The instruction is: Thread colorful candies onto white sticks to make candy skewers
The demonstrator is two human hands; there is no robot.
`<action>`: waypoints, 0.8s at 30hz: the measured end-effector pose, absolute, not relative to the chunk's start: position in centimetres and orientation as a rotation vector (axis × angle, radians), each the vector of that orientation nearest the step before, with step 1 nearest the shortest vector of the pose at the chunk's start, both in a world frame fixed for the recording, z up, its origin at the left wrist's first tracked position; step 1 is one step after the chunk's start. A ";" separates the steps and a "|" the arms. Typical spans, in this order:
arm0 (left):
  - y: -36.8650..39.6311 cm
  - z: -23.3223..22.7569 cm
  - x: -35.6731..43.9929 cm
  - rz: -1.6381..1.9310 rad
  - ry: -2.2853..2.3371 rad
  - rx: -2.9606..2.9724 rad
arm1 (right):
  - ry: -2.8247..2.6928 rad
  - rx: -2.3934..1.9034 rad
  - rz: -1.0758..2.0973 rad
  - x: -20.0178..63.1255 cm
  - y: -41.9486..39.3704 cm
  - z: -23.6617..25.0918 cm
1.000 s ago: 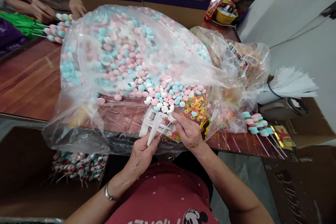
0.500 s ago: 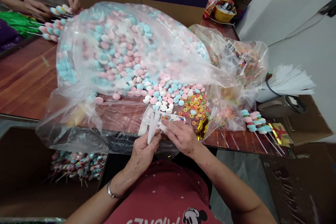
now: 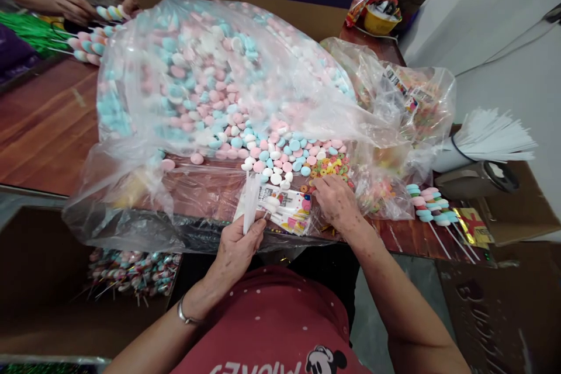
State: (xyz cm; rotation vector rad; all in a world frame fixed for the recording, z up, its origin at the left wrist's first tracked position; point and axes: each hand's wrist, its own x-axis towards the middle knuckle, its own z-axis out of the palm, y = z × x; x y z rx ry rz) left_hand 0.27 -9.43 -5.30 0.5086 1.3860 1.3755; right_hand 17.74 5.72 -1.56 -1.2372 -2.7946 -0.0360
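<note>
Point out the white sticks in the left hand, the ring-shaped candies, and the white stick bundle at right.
white sticks [image 3: 251,201], head view, mid-shaft above the fingers.
ring-shaped candies [image 3: 329,167], head view, middle of the pile.
white stick bundle [image 3: 491,139], head view, fanned ends.

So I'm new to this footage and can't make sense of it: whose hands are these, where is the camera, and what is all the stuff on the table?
The camera sits on a person's head, looking down at their own two bare hands. The left hand grips a bunch of white sticks. The right hand reaches into a little heap of colourful ring candies. On the wooden table lies a big clear bag of pink, blue and white round candies, spilling out near the hands. To the right lie finished candy skewers and a bundle of spare white sticks. At the top left, another person's hands work on similar skewers.
</note>
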 end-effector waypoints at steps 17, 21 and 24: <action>-9.7 -5.0 0.3 1.226 1.415 0.806 | -2.641 -1.138 0.415 17.3 6.1 -1.5; -9.6 -4.6 0.5 1.089 1.471 1.050 | -1.879 -1.137 1.193 17.1 5.3 -2.1; -9.2 -4.1 0.6 1.062 1.525 1.133 | -1.371 -1.091 1.519 16.5 4.6 -2.3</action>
